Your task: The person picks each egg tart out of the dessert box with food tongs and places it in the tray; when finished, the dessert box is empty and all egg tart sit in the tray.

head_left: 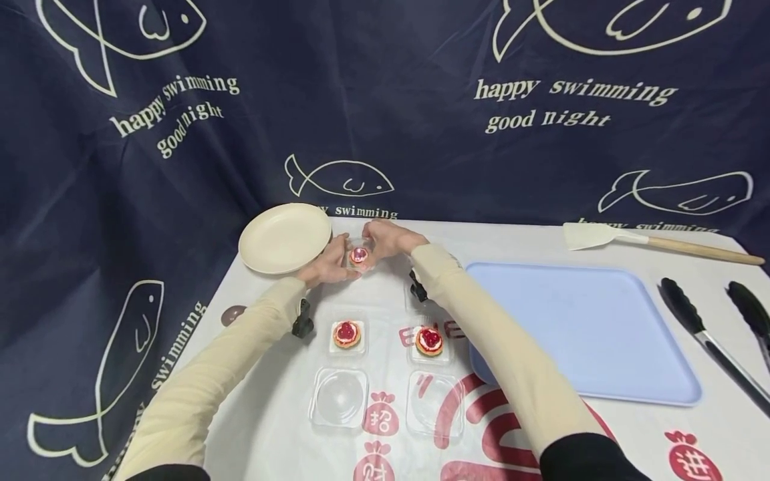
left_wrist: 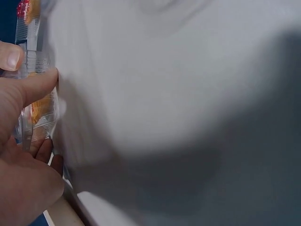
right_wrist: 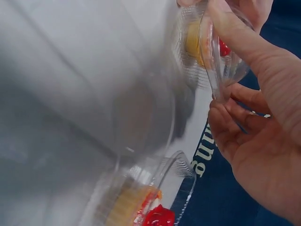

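Note:
A small fruit tart (head_left: 358, 255) with red topping sits inside a clear plastic box (right_wrist: 190, 66) at the far side of the table. My left hand (head_left: 327, 264) grips the box from the left, its thumb and fingers at opposite edges in the left wrist view. From the other side my right hand (head_left: 388, 240) holds the domed lid (right_wrist: 237, 70) over the tart, thumb on top and fingers at the rim. Closer to me, two more red-topped tarts, one on the left (head_left: 346, 334) and one on the right (head_left: 429, 341), sit in clear boxes.
Two clear plastic pieces, left (head_left: 339, 397) and right (head_left: 436, 403), lie nearest me. A cream plate (head_left: 285, 238) stands beside my left hand. Right of my arm are a blue tray (head_left: 577, 327), a spatula (head_left: 680, 246) and black-tipped tongs (head_left: 682, 304). A dark curtain (head_left: 421, 133) hangs behind.

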`<control>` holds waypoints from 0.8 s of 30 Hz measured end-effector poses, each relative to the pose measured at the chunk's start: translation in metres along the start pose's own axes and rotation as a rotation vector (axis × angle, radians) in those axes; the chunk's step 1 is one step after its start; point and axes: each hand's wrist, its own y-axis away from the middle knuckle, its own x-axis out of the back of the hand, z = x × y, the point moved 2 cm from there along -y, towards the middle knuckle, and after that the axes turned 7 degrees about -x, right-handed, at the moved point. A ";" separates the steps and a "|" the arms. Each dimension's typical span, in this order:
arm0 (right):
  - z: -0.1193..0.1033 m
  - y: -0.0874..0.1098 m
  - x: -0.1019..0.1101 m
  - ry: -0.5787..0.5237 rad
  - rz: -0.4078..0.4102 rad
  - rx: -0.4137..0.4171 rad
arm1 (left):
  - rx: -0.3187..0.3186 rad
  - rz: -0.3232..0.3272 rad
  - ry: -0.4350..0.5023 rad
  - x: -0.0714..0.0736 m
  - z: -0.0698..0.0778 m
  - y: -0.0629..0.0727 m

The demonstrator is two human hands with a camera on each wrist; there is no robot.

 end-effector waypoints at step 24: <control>-0.001 0.008 -0.002 0.054 0.074 0.045 | 0.005 -0.004 -0.032 0.000 0.005 0.000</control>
